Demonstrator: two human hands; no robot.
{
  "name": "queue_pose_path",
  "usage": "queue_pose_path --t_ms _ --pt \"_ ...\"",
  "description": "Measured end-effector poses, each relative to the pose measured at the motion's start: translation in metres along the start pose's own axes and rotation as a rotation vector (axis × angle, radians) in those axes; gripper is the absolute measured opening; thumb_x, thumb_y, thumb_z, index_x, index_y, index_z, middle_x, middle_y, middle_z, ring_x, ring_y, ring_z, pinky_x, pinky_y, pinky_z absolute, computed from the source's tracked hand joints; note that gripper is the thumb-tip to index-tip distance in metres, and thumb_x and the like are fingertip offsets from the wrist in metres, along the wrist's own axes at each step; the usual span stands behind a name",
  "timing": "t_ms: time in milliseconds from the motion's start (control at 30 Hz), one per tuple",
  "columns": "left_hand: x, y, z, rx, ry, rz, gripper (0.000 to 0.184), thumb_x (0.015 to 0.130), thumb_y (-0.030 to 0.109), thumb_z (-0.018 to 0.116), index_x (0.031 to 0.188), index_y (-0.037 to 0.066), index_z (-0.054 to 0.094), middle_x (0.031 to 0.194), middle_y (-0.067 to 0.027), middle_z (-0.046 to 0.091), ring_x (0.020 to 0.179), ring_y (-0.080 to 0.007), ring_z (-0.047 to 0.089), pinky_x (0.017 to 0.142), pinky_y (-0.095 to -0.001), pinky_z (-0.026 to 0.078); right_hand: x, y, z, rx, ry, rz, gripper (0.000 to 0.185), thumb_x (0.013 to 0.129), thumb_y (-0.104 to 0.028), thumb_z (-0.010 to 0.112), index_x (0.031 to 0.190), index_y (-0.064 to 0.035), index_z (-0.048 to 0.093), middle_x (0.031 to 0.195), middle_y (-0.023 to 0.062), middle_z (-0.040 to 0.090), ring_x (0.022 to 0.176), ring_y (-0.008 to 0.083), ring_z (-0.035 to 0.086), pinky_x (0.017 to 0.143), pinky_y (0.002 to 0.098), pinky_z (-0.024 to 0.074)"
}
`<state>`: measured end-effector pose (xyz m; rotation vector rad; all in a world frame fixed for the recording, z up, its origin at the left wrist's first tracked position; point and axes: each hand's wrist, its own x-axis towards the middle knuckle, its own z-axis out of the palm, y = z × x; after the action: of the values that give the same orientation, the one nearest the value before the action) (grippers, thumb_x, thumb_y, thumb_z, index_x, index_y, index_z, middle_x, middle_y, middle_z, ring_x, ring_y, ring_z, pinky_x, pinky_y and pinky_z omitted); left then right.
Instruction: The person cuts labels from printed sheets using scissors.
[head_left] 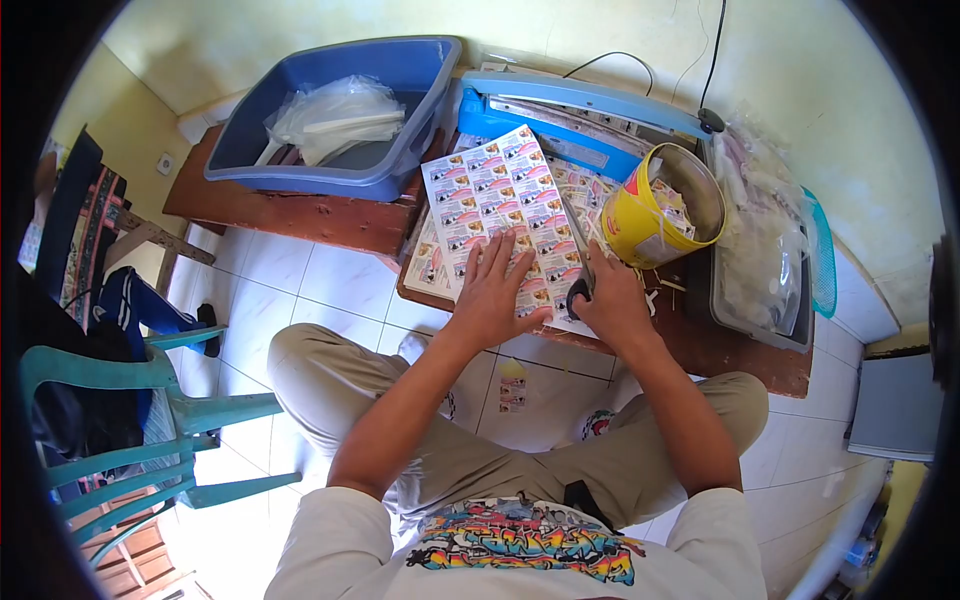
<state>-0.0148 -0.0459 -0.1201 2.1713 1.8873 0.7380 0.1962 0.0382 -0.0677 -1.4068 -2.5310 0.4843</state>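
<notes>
My left hand (493, 295) lies flat with its fingers spread on a sheet of printed labels (505, 190), which rests on a stack of paper at the front of the low wooden table. My right hand (615, 298) is closed around black-handled scissors (577, 288). The blades point away from me along the sheet's right edge; I cannot tell whether they are apart. Just beyond my right hand stands a yellow bucket (635, 215) with cut printed pieces inside. Thin paper strips lie beside it.
A blue plastic tub (300, 180) with clear plastic bags stands at the left. Behind the sheet sits a blue long-armed device (590, 100). A grey bin (775, 335) full of plastic bags is at the right. A green plastic chair (180, 420) stands at left, near another person's leg.
</notes>
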Motion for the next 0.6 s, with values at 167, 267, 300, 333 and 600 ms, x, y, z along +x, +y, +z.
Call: queue_pose_path --t_ms 167,267,300,333,600 --pt "-0.006 0.005 -0.012 0.040 -0.164 -0.030 0.112 0.070 0.057 0.088 0.160 0.012 0.037 0.169 -0.0290 0.013 0.158 -0.0441 0.011 0.127 -0.0575 0.009 -0.018 0.002 -0.012 0.164 0.018 -0.030 0.080 0.072 -0.013 0.079 0.144 0.0071 0.049 0.115 0.0289 0.064 0.107 0.0436 0.065 0.094 0.0476 0.0542" --pt "-0.008 0.006 -0.012 0.072 -0.211 -0.040 0.118 0.067 0.056 0.090 0.161 0.012 0.034 0.169 -0.0293 0.011 0.158 -0.0445 0.009 0.127 -0.0573 0.008 -0.028 -0.002 -0.022 0.238 -0.009 0.006 0.080 0.071 -0.013 0.081 0.143 0.0063 0.052 0.115 0.0256 0.064 0.103 0.0385 0.066 0.093 0.0445 0.0550" --pt "-0.009 0.006 -0.012 0.089 -0.224 -0.042 0.118 0.067 0.055 0.090 0.161 0.012 0.033 0.169 -0.0293 0.011 0.158 -0.0446 0.009 0.127 -0.0572 0.008 -0.031 -0.002 -0.024 0.271 -0.035 0.045 0.080 0.070 -0.013 0.081 0.143 0.0057 0.053 0.114 0.0237 0.064 0.101 0.0359 0.066 0.091 0.0426 0.0558" --pt "-0.009 0.006 -0.012 0.087 -0.223 -0.041 0.118 0.067 0.055 0.090 0.161 0.012 0.033 0.169 -0.0293 0.011 0.158 -0.0446 0.009 0.127 -0.0572 0.008 -0.035 -0.001 -0.024 0.269 -0.034 0.045 0.080 0.070 -0.013 0.081 0.143 0.0057 0.053 0.114 0.0237 0.064 0.101 0.0359 0.066 0.091 0.0426 0.0558" --pt "-0.005 0.000 -0.002 0.036 -0.085 -0.011 0.108 0.072 0.058 0.084 0.156 0.006 0.041 0.164 -0.0334 0.024 0.156 -0.0477 0.017 0.125 -0.0555 0.014 -0.064 -0.002 -0.033 0.435 -0.083 0.097 0.083 0.072 -0.029 0.092 0.143 0.0000 0.058 0.109 0.0161 0.064 0.083 0.0228 0.067 0.077 0.0356 0.0557"
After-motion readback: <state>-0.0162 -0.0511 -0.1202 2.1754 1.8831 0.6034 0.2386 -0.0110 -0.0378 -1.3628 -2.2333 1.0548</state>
